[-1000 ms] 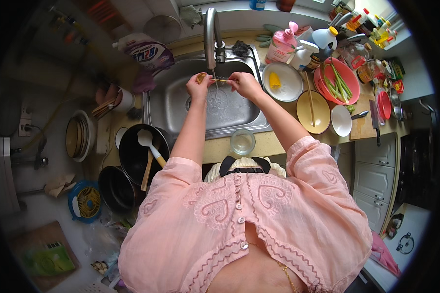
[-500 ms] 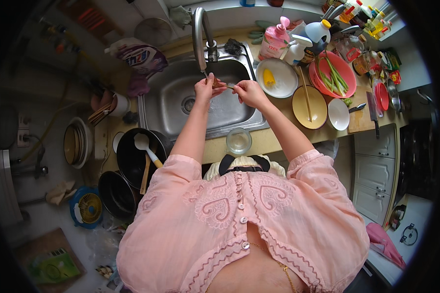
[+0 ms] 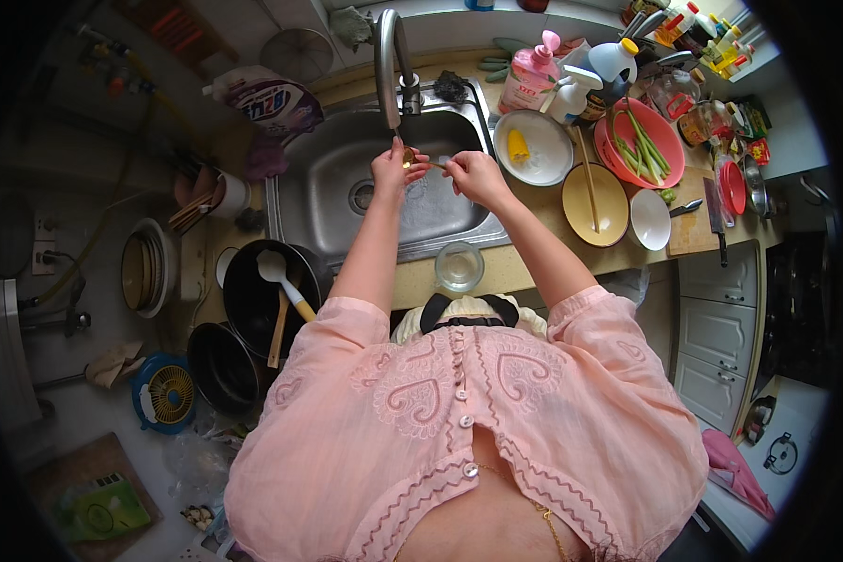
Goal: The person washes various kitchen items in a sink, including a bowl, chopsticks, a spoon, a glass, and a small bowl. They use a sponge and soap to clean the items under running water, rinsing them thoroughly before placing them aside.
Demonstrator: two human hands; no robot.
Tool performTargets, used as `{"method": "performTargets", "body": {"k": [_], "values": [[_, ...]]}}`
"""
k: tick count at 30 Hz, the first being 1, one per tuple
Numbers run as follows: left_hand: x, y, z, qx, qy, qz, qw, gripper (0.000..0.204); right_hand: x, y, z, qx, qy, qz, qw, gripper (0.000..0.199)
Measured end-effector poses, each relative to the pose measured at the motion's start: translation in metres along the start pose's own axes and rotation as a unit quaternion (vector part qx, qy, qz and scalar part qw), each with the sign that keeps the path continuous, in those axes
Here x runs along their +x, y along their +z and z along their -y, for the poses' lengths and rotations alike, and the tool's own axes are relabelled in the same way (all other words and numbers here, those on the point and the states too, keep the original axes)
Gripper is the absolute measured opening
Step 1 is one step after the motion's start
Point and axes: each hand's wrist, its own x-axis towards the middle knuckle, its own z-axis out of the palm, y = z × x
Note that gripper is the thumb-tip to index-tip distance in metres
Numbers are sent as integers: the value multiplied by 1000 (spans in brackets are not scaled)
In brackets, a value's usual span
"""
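Observation:
Both of my hands are over the steel sink [image 3: 314,192], just below the curved tap [image 3: 387,66]. My left hand [image 3: 391,171] pinches the bowl end of a small golden spoon [image 3: 420,161]. The thin handle end is gripped by my right hand [image 3: 475,176]. The spoon lies level between the two hands, under the spout. Whether water is running I cannot tell.
A clear glass [image 3: 459,266] stands on the counter edge by my chest. To the right are a white plate [image 3: 543,159], a yellow bowl with chopsticks [image 3: 595,201], a red basin of green stalks [image 3: 660,131] and a white bowl [image 3: 650,219]. Black pans with a white ladle [image 3: 253,300] sit left.
My hands have dropped slightly in the view and stay together under the tap, still holding the spoon between them. Nothing else has moved.

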Motion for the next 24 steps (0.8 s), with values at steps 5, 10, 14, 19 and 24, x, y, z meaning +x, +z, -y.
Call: {"method": "performTargets", "body": {"k": [5,10,14,19,24], "values": [[-8,9,16,-186,-30,86,978,25,8,9,-1,-27,7,-30,999,28],[-19,24,10,-138,-42,126,981,19,13,17,-12,14,-10,-60,998,30],[-10,10,15,-146,-7,113,983,18,16,26,-13,95,47,-16,994,29],[-9,-8,-7,-138,18,54,989,15,8,17,-22,459,227,181,840,27],[2,-14,14,-89,78,-10,993,21,1,25,-3,280,174,133,935,30]]}}
